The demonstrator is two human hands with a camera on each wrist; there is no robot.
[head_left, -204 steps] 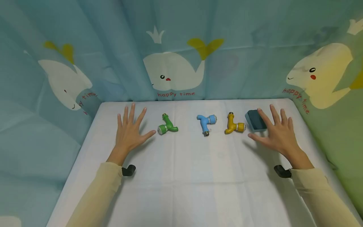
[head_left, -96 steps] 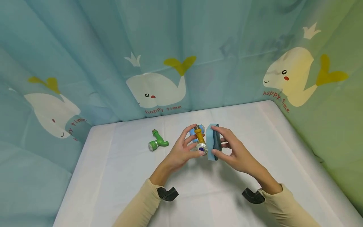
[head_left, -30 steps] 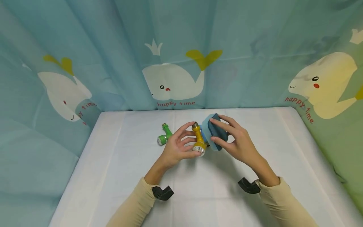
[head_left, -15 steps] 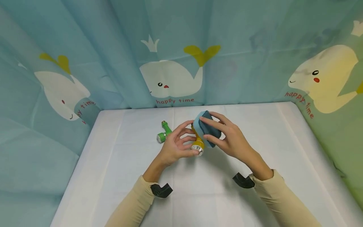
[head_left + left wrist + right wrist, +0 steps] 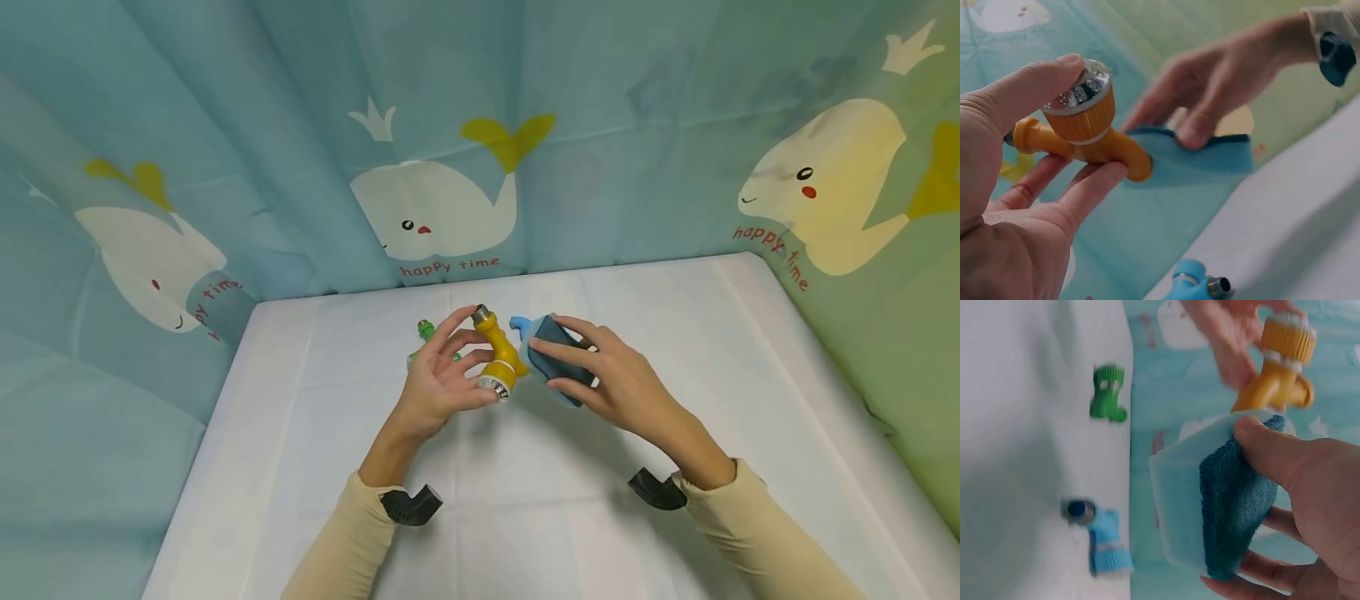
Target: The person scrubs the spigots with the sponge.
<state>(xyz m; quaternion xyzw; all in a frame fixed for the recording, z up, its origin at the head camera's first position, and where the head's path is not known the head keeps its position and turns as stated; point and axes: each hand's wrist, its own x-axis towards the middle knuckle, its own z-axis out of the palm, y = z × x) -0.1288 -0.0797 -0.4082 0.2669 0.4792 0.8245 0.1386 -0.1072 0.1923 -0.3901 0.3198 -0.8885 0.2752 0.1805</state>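
Note:
My left hand pinches a yellow faucet by its ribbed, silver-capped knob and its body, raised above the table. In my right hand is a two-layer sponge, light blue foam backed by a dark teal scouring side. The foam side faces the faucet, and in the left wrist view the sponge is right at the spout of the faucet. Behind the sponge, a blue faucet lies on the table, mostly hidden in the head view. A green faucet lies behind my left fingers.
The table wears a white cloth. A blue-green curtain printed with whales rises along its back and sides. In the right wrist view the green faucet and blue faucet lie apart on the cloth.
Over the last second the sponge goes from beside the faucet, across its body, to its spout side. My left hand shifts left with the yellow faucet. Earlier, both items lay on the table.

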